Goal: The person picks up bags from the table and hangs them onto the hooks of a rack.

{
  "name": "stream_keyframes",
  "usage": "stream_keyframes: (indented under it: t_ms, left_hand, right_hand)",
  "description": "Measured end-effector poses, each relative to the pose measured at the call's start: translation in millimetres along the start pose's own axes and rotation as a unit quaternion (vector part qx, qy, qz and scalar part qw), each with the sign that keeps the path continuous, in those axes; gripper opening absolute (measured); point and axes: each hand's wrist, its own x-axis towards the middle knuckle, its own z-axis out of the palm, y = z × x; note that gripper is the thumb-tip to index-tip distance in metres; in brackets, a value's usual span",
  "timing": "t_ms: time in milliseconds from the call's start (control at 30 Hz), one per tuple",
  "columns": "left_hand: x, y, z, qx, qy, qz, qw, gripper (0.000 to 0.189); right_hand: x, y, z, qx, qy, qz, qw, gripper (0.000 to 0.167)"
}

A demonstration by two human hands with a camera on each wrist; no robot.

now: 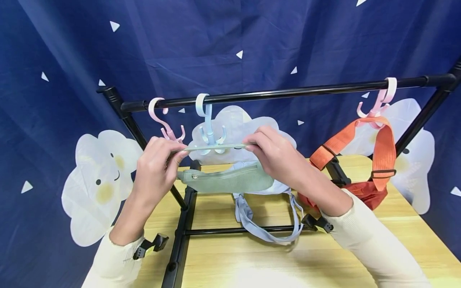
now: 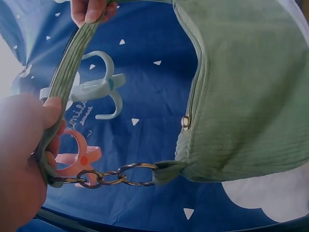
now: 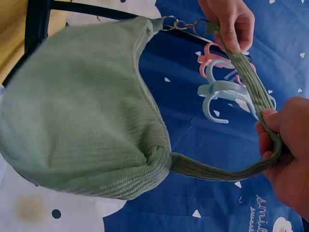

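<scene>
A green corduroy shoulder bag hangs by its strap between both hands, its zipper along the top. My left hand pinches the strap near the chain links that join it to the bag. My right hand grips the strap's other end, thumb on top. The strap is held taut and level, in front of a light blue hook hanger on the black rail. In the right wrist view the bag body dangles away from the strap.
A pink hook hanger is left of the blue one. At the far right another pink hanger bears an orange-strapped red bag. Behind the green bag is a pale blue bag with straps. Below lies a wooden tabletop.
</scene>
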Motion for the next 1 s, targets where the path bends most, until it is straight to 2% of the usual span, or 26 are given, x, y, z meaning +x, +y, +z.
stream_keyframes:
  t_ms: [133, 233, 400, 567, 767, 1000]
  left_hand:
    - [3.5, -1.6, 0.1, 0.002, 0.01, -0.011, 0.9999, 0.014]
    - [5.2, -2.6, -1.4, 0.014, 0.003, -0.022, 0.9997, 0.012]
    - [6.7, -3.7, -2.3, 0.028, -0.005, -0.038, 0.9989, 0.014]
    - [6.1, -4.6, -0.1, 0.025, 0.001, -0.052, 0.9983, 0.011]
    - [3.6, -7.7, 3.1, 0.022, 0.002, -0.054, 0.9983, 0.011]
    - [-3.1, -12.0, 8.1, 0.021, -0.014, -0.052, 0.9983, 0.011]
  right_hand:
    - [6.1, 1.7, -0.2, -0.006, 0.004, 0.003, 1.0, 0.02]
    - [10.6, 3.3, 0.4, -0.005, 0.007, 0.004, 1.0, 0.019]
    - [16.7, 6.7, 3.0, 0.003, 0.009, 0.014, 0.9999, 0.006]
    - [19.4, 9.2, 5.8, 0.003, 0.01, 0.021, 0.9997, 0.007]
    - [19.7, 14.2, 11.5, 0.016, 0.007, 0.031, 0.9994, 0.007]
    - [15.3, 16.4, 16.6, 0.034, -0.019, 0.063, 0.9972, 0.005]
